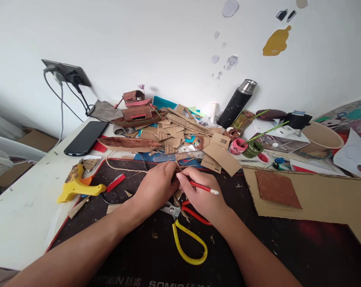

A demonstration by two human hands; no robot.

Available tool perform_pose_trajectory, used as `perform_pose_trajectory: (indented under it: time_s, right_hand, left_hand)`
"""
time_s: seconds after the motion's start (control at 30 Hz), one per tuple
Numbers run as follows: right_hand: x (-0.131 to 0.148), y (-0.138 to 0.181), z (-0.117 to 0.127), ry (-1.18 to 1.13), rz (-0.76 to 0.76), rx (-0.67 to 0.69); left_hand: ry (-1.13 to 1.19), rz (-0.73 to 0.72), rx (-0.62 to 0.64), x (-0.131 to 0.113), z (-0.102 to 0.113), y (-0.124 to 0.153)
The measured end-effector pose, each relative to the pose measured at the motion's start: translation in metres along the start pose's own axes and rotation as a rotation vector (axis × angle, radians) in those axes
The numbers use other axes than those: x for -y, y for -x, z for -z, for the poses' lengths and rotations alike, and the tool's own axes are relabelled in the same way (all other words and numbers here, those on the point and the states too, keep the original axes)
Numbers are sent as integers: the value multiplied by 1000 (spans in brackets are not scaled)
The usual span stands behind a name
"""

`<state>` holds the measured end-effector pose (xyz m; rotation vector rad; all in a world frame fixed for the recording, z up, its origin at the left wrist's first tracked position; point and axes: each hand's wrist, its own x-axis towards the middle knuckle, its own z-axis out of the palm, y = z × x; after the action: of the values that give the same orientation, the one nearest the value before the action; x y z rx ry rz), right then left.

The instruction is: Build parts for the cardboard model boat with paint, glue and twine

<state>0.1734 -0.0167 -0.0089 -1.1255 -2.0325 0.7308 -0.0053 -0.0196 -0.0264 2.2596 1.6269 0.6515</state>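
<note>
My right hand (203,189) grips a red pencil (203,186), its white eraser end pointing right. Close against it, my left hand (155,181) is closed, its fingertips meeting those of the right; what it pinches is hidden behind the fingers. Beneath both hands lies a pair of scissors (190,235) with one yellow and one red handle, its blades partly covered by my left hand. Small cardboard scraps lie around the scissors on the dark mat (132,247). Just beyond the hands, a metal ruler (188,156) lies flat.
Left are a yellow glue gun (81,185), a red utility knife (115,182) and a black phone (85,138). Behind stand a cardboard boat hull (129,143), painted model boats (138,113) and piled cardboard strips (183,123). Right are paint jars (238,146), a black thermos (237,103) and a cardboard sheet (324,199).
</note>
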Motion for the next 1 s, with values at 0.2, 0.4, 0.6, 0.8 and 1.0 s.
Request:
perform_pose_trajectory:
  time_s: [0.2,0.4,0.6,0.8,1.0]
  right_hand:
    - [-1,0,0,-11,-8,-1]
    - [-2,-1,3,-17,-32,-27]
    - [-2,-1,7,-64,-58,-70]
    - [-6,-1,8,-348,-156,-184]
    - [-16,-4,3,-508,-299,-196]
  left_hand:
    - [11,14,-3,-1,1,-1]
    - [20,31,-30,-2,2,-2]
    - [104,82,-51,-1,1,-1]
    - [635,314,-46,2,9,-5]
    - [1068,424,-114,4,10,-10]
